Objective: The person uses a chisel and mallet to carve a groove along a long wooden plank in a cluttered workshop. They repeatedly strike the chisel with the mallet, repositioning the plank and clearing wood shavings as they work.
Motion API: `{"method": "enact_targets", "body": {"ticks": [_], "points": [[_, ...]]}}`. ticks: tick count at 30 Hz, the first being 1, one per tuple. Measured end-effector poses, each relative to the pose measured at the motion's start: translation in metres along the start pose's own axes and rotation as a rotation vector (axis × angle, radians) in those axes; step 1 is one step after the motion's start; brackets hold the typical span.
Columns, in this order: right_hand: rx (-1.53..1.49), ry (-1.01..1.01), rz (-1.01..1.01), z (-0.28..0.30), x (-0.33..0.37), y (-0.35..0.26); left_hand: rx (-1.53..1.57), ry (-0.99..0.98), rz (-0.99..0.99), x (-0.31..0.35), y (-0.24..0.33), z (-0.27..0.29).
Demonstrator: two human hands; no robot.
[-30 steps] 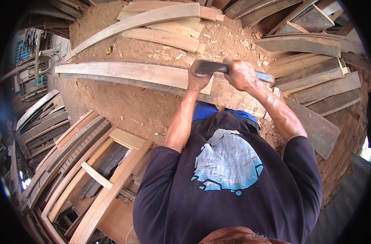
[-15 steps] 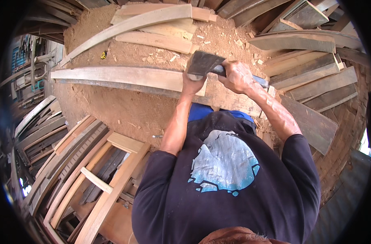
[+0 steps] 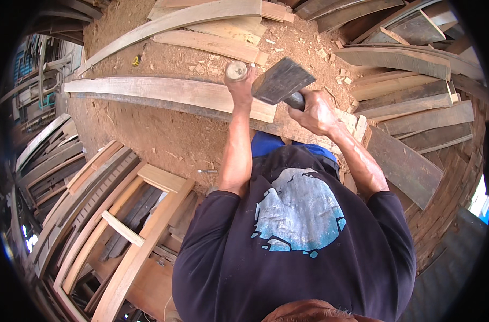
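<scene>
My left hand (image 3: 241, 88) is closed around a round wooden tool handle (image 3: 236, 71) held upright. Its pale, worn end faces up, and whatever is at its lower end is hidden. My right hand (image 3: 317, 111) grips the handle of a mallet (image 3: 286, 81) with a broad, dark, block-shaped head. The mallet head hangs just right of my left hand, apart from the wooden handle. Below both hands lies a long, slightly curved pale plank (image 3: 164, 96), resting along a thicker timber (image 3: 303, 126) in front of my body.
Curved and straight boards (image 3: 207, 45) lie beyond the plank on ground covered with wood chips. Dark boards (image 3: 421, 126) are stacked at the right. Wooden frames (image 3: 148, 257) stand at the lower left. A small yellow-and-black item (image 3: 136, 60) lies at the far left.
The mallet head was over the handle in my left hand; it has moved off to the right. My left hand has shifted left and farther away, showing the handle's round end.
</scene>
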State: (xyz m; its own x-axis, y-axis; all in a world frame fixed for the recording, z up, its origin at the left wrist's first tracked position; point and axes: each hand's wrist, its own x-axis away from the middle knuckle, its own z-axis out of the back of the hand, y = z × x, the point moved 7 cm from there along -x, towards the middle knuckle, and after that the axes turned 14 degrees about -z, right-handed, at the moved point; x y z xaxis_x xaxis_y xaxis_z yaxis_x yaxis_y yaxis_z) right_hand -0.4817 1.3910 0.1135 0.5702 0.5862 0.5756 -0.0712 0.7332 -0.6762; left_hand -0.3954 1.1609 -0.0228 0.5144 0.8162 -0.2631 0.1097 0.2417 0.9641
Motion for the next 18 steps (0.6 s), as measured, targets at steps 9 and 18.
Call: {"method": "enact_targets", "body": {"ticks": [9, 18], "points": [[-0.359, 0.165, 0.052, 0.041, 0.002, -0.034, -0.032, -0.281, -0.118, -0.049, 0.045, -0.005], [-0.405, 0.222, 0.068, 0.056, 0.001, -0.045, -0.048, -0.271, -0.007, -0.043, 0.023, 0.001]]}}
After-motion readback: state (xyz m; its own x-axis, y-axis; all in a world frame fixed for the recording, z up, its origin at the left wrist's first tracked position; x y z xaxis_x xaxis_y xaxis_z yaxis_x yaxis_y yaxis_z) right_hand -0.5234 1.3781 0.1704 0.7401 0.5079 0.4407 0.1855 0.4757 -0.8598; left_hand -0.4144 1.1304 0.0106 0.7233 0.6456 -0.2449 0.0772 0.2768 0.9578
